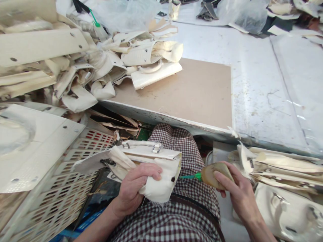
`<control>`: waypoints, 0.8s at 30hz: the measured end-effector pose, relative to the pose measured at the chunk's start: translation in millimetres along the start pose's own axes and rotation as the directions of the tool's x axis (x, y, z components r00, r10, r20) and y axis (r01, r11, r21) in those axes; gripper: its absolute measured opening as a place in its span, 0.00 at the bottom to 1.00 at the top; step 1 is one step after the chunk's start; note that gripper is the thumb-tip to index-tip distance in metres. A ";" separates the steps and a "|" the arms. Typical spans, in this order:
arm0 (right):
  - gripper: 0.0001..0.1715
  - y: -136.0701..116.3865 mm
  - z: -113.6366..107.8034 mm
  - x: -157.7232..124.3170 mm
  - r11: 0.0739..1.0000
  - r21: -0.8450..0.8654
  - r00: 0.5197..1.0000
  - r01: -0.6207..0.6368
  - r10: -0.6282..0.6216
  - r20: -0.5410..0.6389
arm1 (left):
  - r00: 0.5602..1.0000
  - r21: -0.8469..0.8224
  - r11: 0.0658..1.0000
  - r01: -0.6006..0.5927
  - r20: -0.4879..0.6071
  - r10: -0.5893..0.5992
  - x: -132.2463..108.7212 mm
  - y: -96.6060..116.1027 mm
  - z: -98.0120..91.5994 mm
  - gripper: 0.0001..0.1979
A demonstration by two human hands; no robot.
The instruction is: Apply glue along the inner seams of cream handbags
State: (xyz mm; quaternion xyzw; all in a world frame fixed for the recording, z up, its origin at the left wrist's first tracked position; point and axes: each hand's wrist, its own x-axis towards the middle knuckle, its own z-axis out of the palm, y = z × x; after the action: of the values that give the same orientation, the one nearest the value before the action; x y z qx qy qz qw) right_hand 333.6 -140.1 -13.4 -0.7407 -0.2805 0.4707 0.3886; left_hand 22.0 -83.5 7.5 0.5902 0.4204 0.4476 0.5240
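Left hand (136, 185) grips bag (165, 159) over lap (188, 148); right hand (239, 188) clasps bottle (209, 174), green nozzle (198, 176) pointing left, tip by bag's edge, contact unclear. More bags (156, 75) pile on surface (262, 67), upper left.

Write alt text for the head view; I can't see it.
A person's left grip holds a cream bag above checked clothing, while the right grip holds a yellowish-brown bottle, its green nozzle pointing at the bag. Ahead, a tan board lies on a white table, with cream pieces heaped at left.
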 end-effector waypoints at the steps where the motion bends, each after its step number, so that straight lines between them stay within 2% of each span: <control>1: 0.33 0.4 -1.2 4.2 1.000 0.001 1.000 0.000 0.000 0.011 | 1.000 -0.003 1.000 0.001 -0.003 -0.001 0.0 0.0 -0.2 0.12; 6: 0.36 7.4 5.4 13.4 1.000 0.006 1.000 -0.001 0.001 0.022 | 1.000 0.002 1.000 0.023 -0.014 -0.023 0.7 -0.6 -2.4 0.12; 12: 0.32 6.9 5.6 5.0 0.996 0.075 0.997 -0.039 0.034 0.062 | 1.000 0.009 1.000 -0.008 -0.003 0.008 1.4 -0.8 -1.4 0.13; 14: 0.31 9.6 0.9 4.5 0.989 0.140 0.995 -0.055 0.043 0.088 | 1.000 0.010 1.000 0.012 -0.025 -0.012 2.8 -0.2 -0.9 0.12; 17: 0.27 19.8 -4.7 4.9 0.937 0.327 0.988 -0.124 0.085 0.131 | 0.998 0.025 0.999 0.030 -0.059 -0.028 7.4 -0.1 -1.1 0.12; 20: 0.26 31.9 -5.8 1.1 0.775 0.605 0.980 -0.183 0.098 0.171 | 0.997 0.087 0.995 -0.048 -0.061 0.053 14.6 -2.6 -0.3 0.11; 22: 0.30 36.3 -4.4 -6.0 0.564 0.805 0.982 -0.184 0.064 0.180 | 0.991 0.150 0.983 -0.106 -0.069 0.118 19.4 -6.0 1.7 0.09; 24: 0.35 36.5 -3.3 -15.5 0.296 0.937 0.981 -0.183 -0.008 0.194 | 0.980 0.184 0.979 -0.087 -0.161 0.117 23.5 -10.8 3.2 0.08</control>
State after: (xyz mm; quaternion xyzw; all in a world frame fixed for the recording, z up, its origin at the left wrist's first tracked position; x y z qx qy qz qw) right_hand 332.3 -173.0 -35.8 -0.3411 0.0623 0.6237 0.7005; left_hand 30.6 -60.6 -1.4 0.6146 0.4707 0.4839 0.4081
